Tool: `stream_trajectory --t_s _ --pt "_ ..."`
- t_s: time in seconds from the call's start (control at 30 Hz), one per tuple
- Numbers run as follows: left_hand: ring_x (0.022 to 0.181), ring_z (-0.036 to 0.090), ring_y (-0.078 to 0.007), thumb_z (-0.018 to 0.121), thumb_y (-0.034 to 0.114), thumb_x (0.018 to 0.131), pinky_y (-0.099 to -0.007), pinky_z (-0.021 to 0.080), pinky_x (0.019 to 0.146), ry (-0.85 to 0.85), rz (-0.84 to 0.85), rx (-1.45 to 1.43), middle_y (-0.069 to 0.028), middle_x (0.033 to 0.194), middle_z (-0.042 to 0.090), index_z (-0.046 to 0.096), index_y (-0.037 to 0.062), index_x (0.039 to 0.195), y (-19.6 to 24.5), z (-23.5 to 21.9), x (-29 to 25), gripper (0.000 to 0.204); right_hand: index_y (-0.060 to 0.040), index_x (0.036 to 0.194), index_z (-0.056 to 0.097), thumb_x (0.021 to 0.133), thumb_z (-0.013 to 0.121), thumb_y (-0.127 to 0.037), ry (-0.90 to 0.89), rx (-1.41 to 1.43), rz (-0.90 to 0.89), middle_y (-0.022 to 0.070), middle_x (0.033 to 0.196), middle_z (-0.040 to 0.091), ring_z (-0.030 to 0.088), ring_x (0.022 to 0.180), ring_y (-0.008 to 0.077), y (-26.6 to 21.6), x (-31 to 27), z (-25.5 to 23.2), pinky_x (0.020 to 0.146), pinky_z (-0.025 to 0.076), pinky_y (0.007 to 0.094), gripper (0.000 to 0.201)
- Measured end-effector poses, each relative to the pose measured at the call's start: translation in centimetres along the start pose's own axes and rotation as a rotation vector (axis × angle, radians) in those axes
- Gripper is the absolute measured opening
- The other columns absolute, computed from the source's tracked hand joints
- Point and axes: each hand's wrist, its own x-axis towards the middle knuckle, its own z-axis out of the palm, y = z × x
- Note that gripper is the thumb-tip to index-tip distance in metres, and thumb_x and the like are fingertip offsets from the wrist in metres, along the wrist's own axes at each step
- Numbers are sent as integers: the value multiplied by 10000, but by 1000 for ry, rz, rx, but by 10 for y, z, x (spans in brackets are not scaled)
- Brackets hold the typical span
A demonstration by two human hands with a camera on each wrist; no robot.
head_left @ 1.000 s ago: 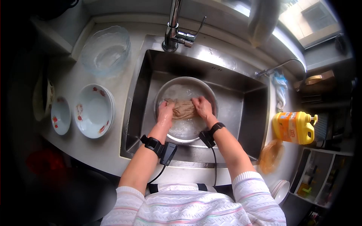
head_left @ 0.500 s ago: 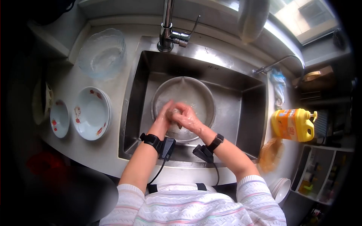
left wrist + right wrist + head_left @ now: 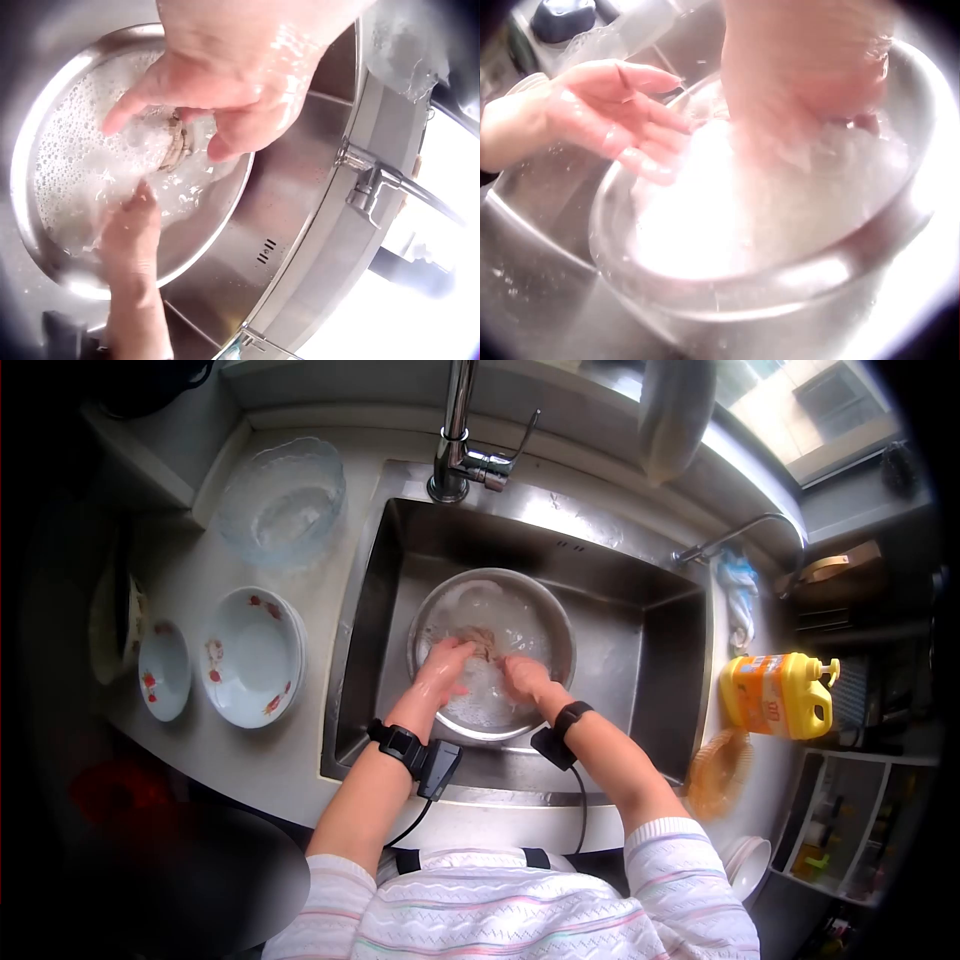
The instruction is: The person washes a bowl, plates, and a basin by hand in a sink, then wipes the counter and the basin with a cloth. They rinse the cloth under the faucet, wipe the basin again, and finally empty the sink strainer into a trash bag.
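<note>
A round metal basin (image 3: 565, 630) of cloudy, bubbly water stands in the sink. In it a wet brown cloth (image 3: 477, 637) lies bunched up, mostly under water. My left hand (image 3: 443, 668) is over the basin's left side with its fingers spread; the right wrist view shows this left hand (image 3: 615, 120) palm up, holding nothing. On the other side my right hand (image 3: 523, 676) dips into the suds. Its fingers are blurred and partly under water, so I cannot tell whether they grip the cloth (image 3: 177, 142).
The steel sink (image 3: 672, 660) surrounds the basin, with a faucet (image 3: 450, 460) behind. Patterned bowls (image 3: 250, 660) and a clear glass bowl (image 3: 283, 500) stand on the left counter. A yellow pump jug (image 3: 780, 696) and an amber dish (image 3: 720, 772) are on the right.
The cloth was first stretched between both hands, then squeezed into a bunch between them. Now it is down in the water, and the hands have moved apart.
</note>
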Motion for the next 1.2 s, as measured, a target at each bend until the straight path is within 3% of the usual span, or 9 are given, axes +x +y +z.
stream_trajectory --t_s 0.13,0.3,0.37,0.43,0.5,0.67,0.77,1.0,1.2 --pt "1156 354 -421 556 411 813 -514 446 782 -37 -5 -84 -161 1352 293 250 69 1342 -4 0 5 700 -48 884 616 722 516 -128 167 411 41 155 832 633 606 824 319 -7 2 -35 719 475 375 206" --pt "888 577 -257 499 382 819 -385 489 676 -274 -88 -562 -135 995 586 510 -18 1093 -26 -11 34 485 -29 952 585 715 490 -63 38 1114 -308 21 710 566 523 603 99 -83 -55 -65 540 440 233 258" --pt "716 600 -230 522 252 802 -318 485 620 -398 27 -517 -124 838 616 573 -38 984 -25 -8 33 347 -24 945 587 710 500 -77 112 992 -269 34 712 573 539 614 115 -65 -35 -43 551 451 246 256" --pt "718 587 -206 519 111 765 -285 467 587 80 169 -349 -119 846 612 586 -36 974 -20 5 21 264 -17 944 595 696 541 -118 107 670 -70 85 739 596 578 676 151 -44 -23 -47 607 478 277 274" --pt "759 589 -213 534 54 775 -356 493 628 95 227 -309 -101 849 600 584 -28 951 -18 -6 20 200 -80 1023 583 670 615 -148 64 370 73 164 962 612 589 867 332 1 -5 -40 765 468 358 361" --pt "934 526 -196 580 121 758 -339 447 744 173 349 57 -110 1010 559 505 -1 1125 -6 -8 6 394 -153 1238 402 709 582 -130 249 -95 -66 122 1158 508 390 1161 300 -23 -18 -33 895 346 505 560" --pt "959 509 -211 571 147 774 -377 453 748 192 467 175 -117 1054 533 482 2 1162 -4 -7 -3 424 -162 1129 546 816 427 -127 -153 -301 74 61 1184 508 396 1157 277 -37 -6 -17 883 350 474 336" --pt "1073 474 -332 569 375 814 -581 438 775 -53 -301 -477 -147 1146 505 457 52 1192 -6 9 -22 509 -139 966 641 721 558 -139 438 27 -284 94 1011 566 503 961 310 -34 -38 -59 800 424 421 258" --pt "907 577 -296 549 319 820 -463 479 794 -289 -144 -704 -140 1027 560 487 28 1073 -20 8 3 391 0 956 586 681 562 96 336 487 -593 98 974 598 595 870 239 -65 -105 -71 796 476 295 292"
